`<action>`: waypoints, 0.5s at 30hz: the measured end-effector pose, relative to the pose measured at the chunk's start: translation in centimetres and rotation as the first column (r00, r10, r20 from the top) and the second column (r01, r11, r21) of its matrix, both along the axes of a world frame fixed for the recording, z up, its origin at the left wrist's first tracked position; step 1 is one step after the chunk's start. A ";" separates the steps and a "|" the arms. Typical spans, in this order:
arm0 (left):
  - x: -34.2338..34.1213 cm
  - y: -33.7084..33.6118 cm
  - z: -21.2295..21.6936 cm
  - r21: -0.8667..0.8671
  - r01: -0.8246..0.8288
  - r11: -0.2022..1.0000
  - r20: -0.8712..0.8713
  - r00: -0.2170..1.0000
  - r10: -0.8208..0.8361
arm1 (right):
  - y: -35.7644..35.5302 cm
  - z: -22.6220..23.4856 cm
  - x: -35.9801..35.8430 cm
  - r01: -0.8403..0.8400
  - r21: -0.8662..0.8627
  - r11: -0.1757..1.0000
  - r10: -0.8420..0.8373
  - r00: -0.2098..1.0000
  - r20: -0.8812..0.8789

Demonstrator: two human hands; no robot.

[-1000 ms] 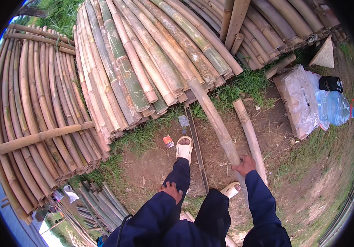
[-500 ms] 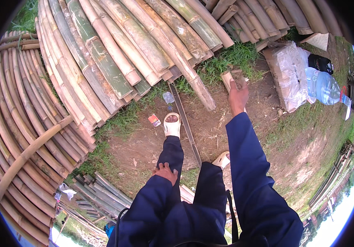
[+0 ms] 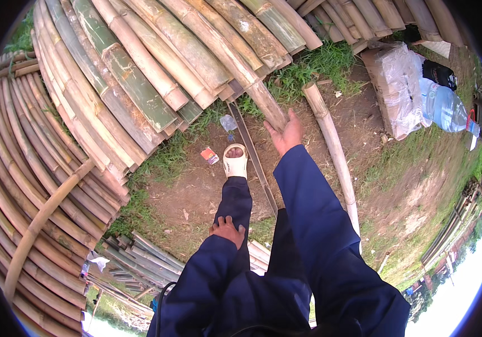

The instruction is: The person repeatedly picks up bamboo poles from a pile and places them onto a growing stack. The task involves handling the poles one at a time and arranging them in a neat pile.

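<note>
A split bamboo pole [image 3: 267, 102] juts from the near end of a large bamboo stack [image 3: 157, 62]. My right hand [image 3: 287, 135] is at its end, thumb on one side and fingers on the other, gripping it. My left hand [image 3: 227, 231] rests on my left leg near the knee, fingers spread, holding nothing. To the right of my right hand a long pale bamboo piece [image 3: 331, 143] lies on the dirt, its lower part running behind my right sleeve. A narrow dark strip [image 3: 252, 154] stretches over the ground between my legs.
Another bamboo stack [image 3: 33, 146] with a crosswise pole stands at the left. A plastic-wrapped carton [image 3: 389, 90] and a large clear water bottle [image 3: 443, 106] are at the right. A small orange packet [image 3: 209, 155] lies beside my left sandal [image 3: 235, 161]. More poles [image 3: 140, 255] lie lower left.
My right hand has let go of the pale bamboo piece, which now lies on the ground. It has moved left to the jutting pole, whose end sits closer to the stack. My left hand stays put.
</note>
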State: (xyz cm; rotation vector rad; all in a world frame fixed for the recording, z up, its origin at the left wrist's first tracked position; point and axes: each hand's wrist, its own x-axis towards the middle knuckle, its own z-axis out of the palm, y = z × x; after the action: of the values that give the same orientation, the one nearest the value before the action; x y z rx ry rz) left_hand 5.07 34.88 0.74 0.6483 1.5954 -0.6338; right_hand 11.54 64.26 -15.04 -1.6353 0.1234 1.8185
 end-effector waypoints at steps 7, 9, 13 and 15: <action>-1.0 -0.2 -0.2 -0.002 -0.014 1.000 0.002 1.000 0.014 | 6.8 0.6 -10.3 0.073 0.051 0.996 -0.067 0.991 -0.116; -1.3 -0.3 -0.4 -0.001 -0.013 1.000 0.004 1.000 0.013 | 8.6 1.0 -11.9 0.064 0.096 0.993 -0.044 0.979 -0.200; -1.5 -0.8 -0.8 0.041 -0.019 0.999 -0.032 0.999 0.021 | 9.7 0.8 -13.8 -0.074 0.096 0.993 0.095 0.967 -0.238; -1.7 -1.0 -0.6 0.051 -0.051 0.997 -0.057 0.997 0.054 | 9.3 0.3 -13.1 -0.112 0.117 0.987 0.138 0.958 -0.250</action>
State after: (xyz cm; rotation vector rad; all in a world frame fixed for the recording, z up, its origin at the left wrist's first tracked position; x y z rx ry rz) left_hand 3.35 33.86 0.13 0.6271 1.6820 -0.5803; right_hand -1.58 73.54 -14.71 -1.3578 0.0409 2.0939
